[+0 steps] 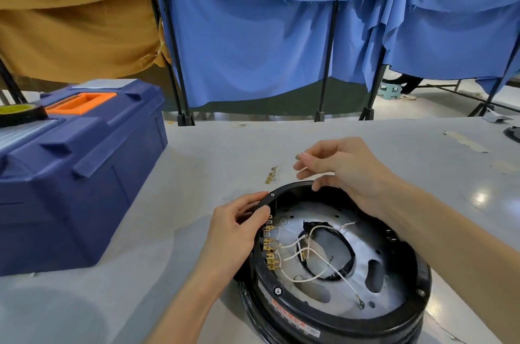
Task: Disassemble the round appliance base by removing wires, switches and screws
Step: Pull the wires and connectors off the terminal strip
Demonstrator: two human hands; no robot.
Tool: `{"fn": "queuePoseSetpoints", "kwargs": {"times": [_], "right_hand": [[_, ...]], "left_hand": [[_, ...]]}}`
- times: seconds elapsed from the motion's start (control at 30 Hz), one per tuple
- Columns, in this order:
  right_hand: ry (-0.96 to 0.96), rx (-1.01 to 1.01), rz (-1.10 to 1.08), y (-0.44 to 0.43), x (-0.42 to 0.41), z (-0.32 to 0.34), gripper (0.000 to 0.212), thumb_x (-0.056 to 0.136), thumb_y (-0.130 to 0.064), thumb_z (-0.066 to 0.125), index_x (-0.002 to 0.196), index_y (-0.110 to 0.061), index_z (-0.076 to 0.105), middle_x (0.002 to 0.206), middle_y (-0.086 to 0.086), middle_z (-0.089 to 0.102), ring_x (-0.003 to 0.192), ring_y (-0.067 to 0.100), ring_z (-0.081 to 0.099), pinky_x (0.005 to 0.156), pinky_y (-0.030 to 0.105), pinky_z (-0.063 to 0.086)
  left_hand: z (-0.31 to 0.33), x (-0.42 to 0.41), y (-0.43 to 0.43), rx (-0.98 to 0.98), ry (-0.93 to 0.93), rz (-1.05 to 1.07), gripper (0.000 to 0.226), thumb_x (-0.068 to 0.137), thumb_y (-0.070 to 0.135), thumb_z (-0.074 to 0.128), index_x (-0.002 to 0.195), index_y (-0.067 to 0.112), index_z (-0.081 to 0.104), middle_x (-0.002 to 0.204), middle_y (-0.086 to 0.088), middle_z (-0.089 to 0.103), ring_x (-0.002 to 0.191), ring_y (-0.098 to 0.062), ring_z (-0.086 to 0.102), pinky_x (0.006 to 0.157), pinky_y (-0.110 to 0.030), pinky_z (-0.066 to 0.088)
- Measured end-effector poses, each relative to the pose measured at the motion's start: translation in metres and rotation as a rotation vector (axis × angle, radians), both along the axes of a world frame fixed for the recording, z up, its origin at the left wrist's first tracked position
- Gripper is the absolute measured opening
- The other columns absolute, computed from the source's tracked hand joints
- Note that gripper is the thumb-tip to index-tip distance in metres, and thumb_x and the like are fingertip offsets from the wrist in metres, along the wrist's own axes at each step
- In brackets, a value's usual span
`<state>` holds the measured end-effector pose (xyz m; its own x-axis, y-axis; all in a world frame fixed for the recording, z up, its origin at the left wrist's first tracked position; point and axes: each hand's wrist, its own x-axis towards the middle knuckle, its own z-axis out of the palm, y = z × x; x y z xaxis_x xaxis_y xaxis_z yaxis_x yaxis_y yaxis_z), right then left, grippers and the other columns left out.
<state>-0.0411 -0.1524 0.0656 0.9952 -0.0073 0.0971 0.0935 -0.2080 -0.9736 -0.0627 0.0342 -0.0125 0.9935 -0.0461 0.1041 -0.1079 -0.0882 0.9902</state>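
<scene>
Tabletop [197, 163] base [323, 325] rim in left hand [239, 233], terminal [297, 157] in right hand [346, 166]

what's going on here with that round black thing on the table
A person is taking apart a round black base on a grey table. The left hand grips its rim. The right hand pinches a small metal piece above the table, past the far rim. A few brass bits lie on the table nearby. White wires and a row of brass connectors are still inside.
</scene>
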Motion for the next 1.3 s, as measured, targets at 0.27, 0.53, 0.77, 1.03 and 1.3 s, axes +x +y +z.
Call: {"fn": "queuePoseSetpoints", "kwargs": {"times": [0.27, 0.53, 0.77, 1.03, 1.3], "right_hand": [[0.128, -0.185, 0.027, 0.007, 0.069, -0.01, 0.026, 0.101, -0.016, 0.049, 0.104, 0.002, 0.067, 0.114, 0.015, 0.068, 0.1, 0.027, 0.068, 0.085, 0.035, 0.057], [0.376, -0.605, 0.235, 0.034, 0.103, -0.027, 0.056, 0.104, -0.038, 0.034, 0.15, -0.007, 0.029, 0.157, 0.005, 0.029, 0.14, 0.026, 0.035, 0.111, 0.045, 0.031], [0.165, -0.978, 0.203, 0.034, 0.119, -0.042, 0.048, 0.1, 0.001, 0.031, 0.147, -0.006, 0.037, 0.154, 0.01, 0.034, 0.14, 0.029, 0.034, 0.113, 0.033, 0.028], [0.089, -1.113, 0.19, 0.035, 0.128, -0.049, 0.039, 0.098, 0.001, 0.036, 0.129, -0.008, 0.057, 0.132, 0.014, 0.056, 0.118, 0.036, 0.054, 0.099, 0.041, 0.045], [0.027, -1.174, 0.157, 0.035, 0.134, -0.055, 0.029, 0.099, -0.007, 0.036, 0.126, -0.014, 0.044, 0.124, 0.014, 0.054, 0.107, 0.035, 0.053, 0.095, 0.048, 0.043]], "left_hand": [[-0.004, 0.001, 0.0, -0.014, -0.014, 0.005, 0.024, 0.088, 0.014, 0.067, 0.104, 0.031, 0.074, 0.096, 0.015, 0.075, 0.094, -0.002, 0.069, 0.09, -0.028, 0.054], [-0.005, 0.002, 0.0, -0.021, -0.069, -0.009, 0.026, 0.088, 0.01, 0.066, 0.098, 0.033, 0.074, 0.09, 0.02, 0.074, 0.088, 0.005, 0.067, 0.072, -0.006, 0.047], [-0.005, 0.002, 0.0, -0.023, -0.082, -0.009, 0.026, 0.088, 0.01, 0.066, 0.1, 0.032, 0.074, 0.091, 0.019, 0.074, 0.09, 0.004, 0.067, 0.075, -0.007, 0.048], [-0.003, 0.001, 0.0, -0.031, -0.09, -0.017, 0.027, 0.088, 0.01, 0.066, 0.101, 0.032, 0.074, 0.092, 0.02, 0.074, 0.09, 0.005, 0.067, 0.073, -0.006, 0.047], [-0.004, 0.002, 0.0, -0.019, -0.079, -0.007, 0.028, 0.088, 0.012, 0.066, 0.1, 0.035, 0.074, 0.092, 0.021, 0.073, 0.09, 0.005, 0.067, 0.076, -0.008, 0.05]]}}
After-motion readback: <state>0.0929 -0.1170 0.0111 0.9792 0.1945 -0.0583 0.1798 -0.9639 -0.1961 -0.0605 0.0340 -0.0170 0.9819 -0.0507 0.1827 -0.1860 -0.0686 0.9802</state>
